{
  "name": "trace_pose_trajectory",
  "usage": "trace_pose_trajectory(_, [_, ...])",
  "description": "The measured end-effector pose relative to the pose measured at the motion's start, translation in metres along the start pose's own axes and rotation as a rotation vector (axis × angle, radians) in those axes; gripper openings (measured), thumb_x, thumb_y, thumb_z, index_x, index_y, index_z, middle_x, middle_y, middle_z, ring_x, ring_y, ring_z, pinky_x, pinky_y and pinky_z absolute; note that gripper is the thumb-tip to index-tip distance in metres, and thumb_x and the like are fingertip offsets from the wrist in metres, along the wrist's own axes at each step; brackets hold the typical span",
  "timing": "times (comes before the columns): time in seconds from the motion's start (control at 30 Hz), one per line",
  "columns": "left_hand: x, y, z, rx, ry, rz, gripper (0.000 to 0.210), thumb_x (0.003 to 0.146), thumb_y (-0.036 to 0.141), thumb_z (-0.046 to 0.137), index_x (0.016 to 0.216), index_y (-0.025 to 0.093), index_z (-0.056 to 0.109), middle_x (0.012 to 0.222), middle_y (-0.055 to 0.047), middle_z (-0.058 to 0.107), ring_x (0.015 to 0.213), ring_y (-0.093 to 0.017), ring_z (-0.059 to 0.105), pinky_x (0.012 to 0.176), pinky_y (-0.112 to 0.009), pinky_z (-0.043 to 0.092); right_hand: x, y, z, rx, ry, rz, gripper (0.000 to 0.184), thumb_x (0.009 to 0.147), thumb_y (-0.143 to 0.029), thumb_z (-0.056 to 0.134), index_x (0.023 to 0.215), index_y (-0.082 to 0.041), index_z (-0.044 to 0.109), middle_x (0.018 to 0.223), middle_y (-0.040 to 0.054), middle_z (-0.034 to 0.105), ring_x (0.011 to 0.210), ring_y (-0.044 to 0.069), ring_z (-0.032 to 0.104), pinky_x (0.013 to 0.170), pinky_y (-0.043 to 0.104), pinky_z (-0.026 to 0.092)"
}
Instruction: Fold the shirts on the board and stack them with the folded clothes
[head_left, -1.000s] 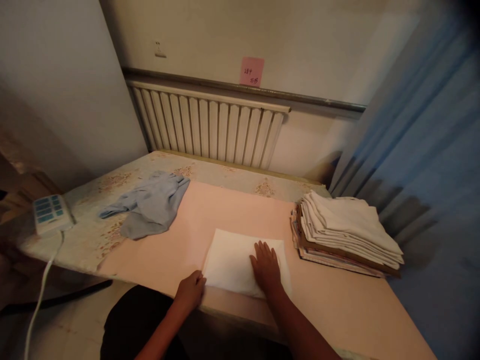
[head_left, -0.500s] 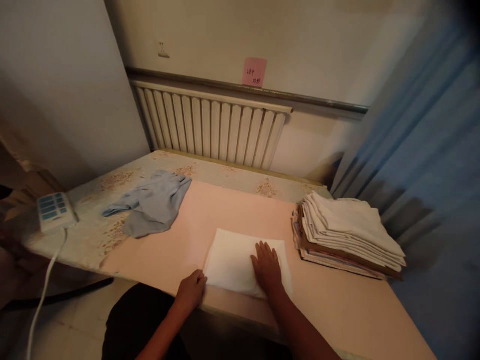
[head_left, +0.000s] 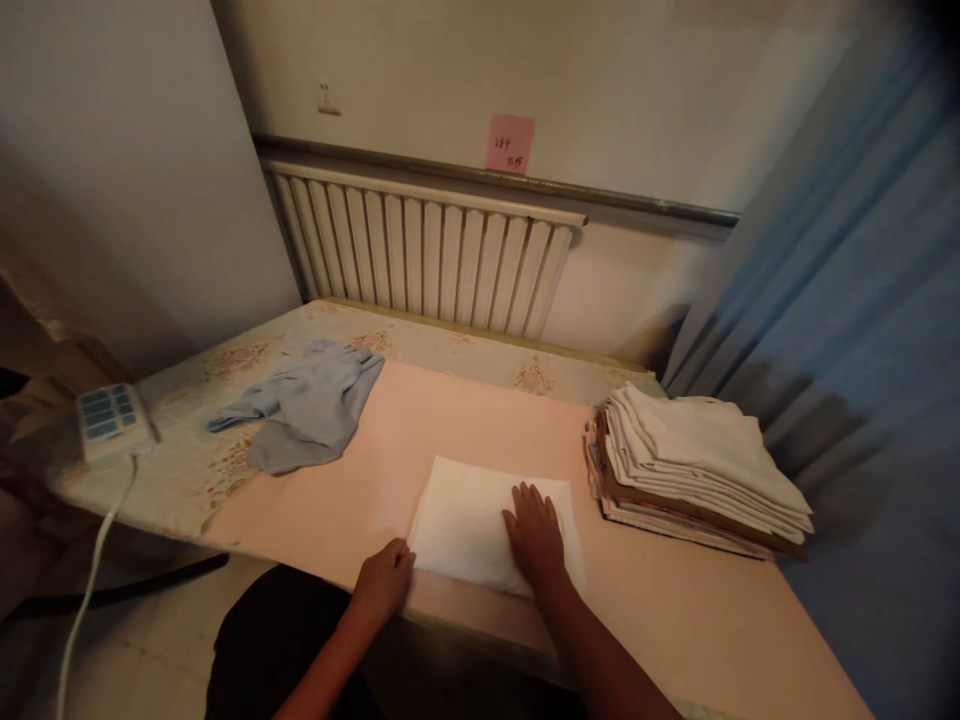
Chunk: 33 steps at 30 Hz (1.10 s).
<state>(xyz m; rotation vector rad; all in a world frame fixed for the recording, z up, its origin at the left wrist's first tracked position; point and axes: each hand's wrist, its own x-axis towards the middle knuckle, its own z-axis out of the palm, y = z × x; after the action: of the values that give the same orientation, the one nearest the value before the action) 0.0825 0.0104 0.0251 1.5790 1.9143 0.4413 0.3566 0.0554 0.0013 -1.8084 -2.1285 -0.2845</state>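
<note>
The right hand [head_left: 535, 532] lies flat on the folded white cloth [head_left: 466, 520] — the left hand [head_left: 384, 577], apart from it, curls fist-like at the cloth's near left corner.

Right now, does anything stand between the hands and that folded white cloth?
Nothing visible: the right hand lies on the folded white cloth, and the left hand is at its near-left corner.

The pink note [head_left: 510, 144] on the wall [head_left: 637, 100] bears two short handwritten lines in dark ink: the upper looks like "284"; the lower, set further right, is too small to read surely.
</note>
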Motion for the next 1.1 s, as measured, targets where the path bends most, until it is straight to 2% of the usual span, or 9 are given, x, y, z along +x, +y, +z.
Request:
trace_pose_trajectory(0.2, [0.0,0.001,0.001,0.002,-0.009,-0.001,0.023,0.088,0.023,0.043,0.065,0.022,0.041,0.06,0.005,0.055,0.066,-0.012,0.055,0.062,-0.022,0.032,0.0,0.0,0.0,0.004,-0.004,0.006,0.045,0.098,-0.035,0.033,0.135,-0.014,0.05,0.143,0.0117,0.046,0.136,0.026,0.037,0.112,0.045,0.023])
trace_pose_trajectory(0.33, [-0.003,0.003,-0.006,0.02,-0.006,-0.01,0.022,0.089,0.024,0.041,0.067,0.022,0.043,0.062,0.003,0.056,0.067,-0.013,0.055,0.063,-0.023,0.033,0.001,0.0,-0.003,0.015,-0.02,0.015,0.045,0.099,-0.034,0.032,0.135,-0.014,0.05,0.143,0.0116,0.047,0.136,0.026,0.037,0.113,0.045,0.023])
trace_pose_trajectory(0.43, [-0.009,0.011,-0.017,0.105,0.092,0.022,0.02,0.091,0.028,0.037,0.076,0.022,0.049,0.075,-0.001,0.06,0.073,-0.016,0.056,0.066,-0.026,0.036,0.002,-0.001,-0.003,0.021,-0.025,0.016,0.045,0.098,-0.034,0.033,0.135,-0.015,0.05,0.143,0.0119,0.047,0.136,0.026,0.037,0.112,0.046,0.023])
trace_pose_trajectory(0.53, [-0.007,0.032,-0.019,0.232,0.257,0.204,0.022,0.091,0.027,0.036,0.095,0.019,0.056,0.097,-0.008,0.064,0.093,-0.021,0.058,0.081,-0.032,0.042,0.001,0.0,-0.002,0.026,-0.012,0.02,0.044,0.098,-0.034,0.034,0.134,-0.015,0.05,0.143,0.0117,0.047,0.136,0.025,0.037,0.113,0.046,0.022])
trace_pose_trajectory(0.6, [0.001,0.05,-0.009,0.266,0.314,0.378,0.029,0.091,0.025,0.037,0.111,0.017,0.057,0.114,-0.011,0.063,0.111,-0.024,0.054,0.096,-0.037,0.04,0.001,0.0,-0.001,0.03,0.003,0.026,0.044,0.098,-0.035,0.034,0.134,-0.015,0.051,0.142,0.0113,0.048,0.136,0.025,0.037,0.113,0.046,0.022])
trace_pose_trajectory(0.67, [0.015,0.07,0.009,0.289,0.327,0.518,0.039,0.091,0.024,0.037,0.125,0.014,0.052,0.131,-0.013,0.056,0.125,-0.025,0.047,0.105,-0.041,0.035,0.001,0.0,-0.001,0.031,0.016,0.024,0.044,0.098,-0.035,0.035,0.134,-0.015,0.051,0.142,0.0111,0.048,0.136,0.025,0.037,0.114,0.046,0.022])
trace_pose_trajectory(0.8, [0.048,0.099,0.049,0.382,0.272,0.719,0.048,0.089,0.02,0.036,0.136,0.015,0.046,0.148,-0.012,0.042,0.14,-0.025,0.031,0.113,-0.046,0.028,0.002,0.0,-0.003,0.026,0.021,0.02,0.044,0.098,-0.034,0.035,0.133,-0.016,0.052,0.141,0.0105,0.049,0.136,0.025,0.038,0.114,0.045,0.023])
trace_pose_trajectory(0.93, [0.071,0.104,0.069,0.446,0.234,0.763,0.049,0.091,0.026,0.037,0.14,0.021,0.043,0.15,-0.008,0.039,0.141,-0.026,0.029,0.114,-0.051,0.024,0.003,0.0,0.0,0.017,0.016,0.032,0.043,0.097,-0.032,0.035,0.134,-0.017,0.052,0.142,0.0082,0.049,0.136,0.025,0.037,0.114,0.044,0.023])
trace_pose_trajectory(1.1, [0.082,0.095,0.066,0.451,0.29,0.699,0.052,0.092,0.033,0.039,0.143,0.022,0.04,0.151,-0.007,0.037,0.142,-0.029,0.027,0.113,-0.053,0.023,0.007,0.003,0.003,0.0,0.023,0.065,0.044,0.097,-0.034,0.036,0.135,-0.019,0.05,0.144,0.0085,0.046,0.137,0.026,0.035,0.113,0.047,0.023])
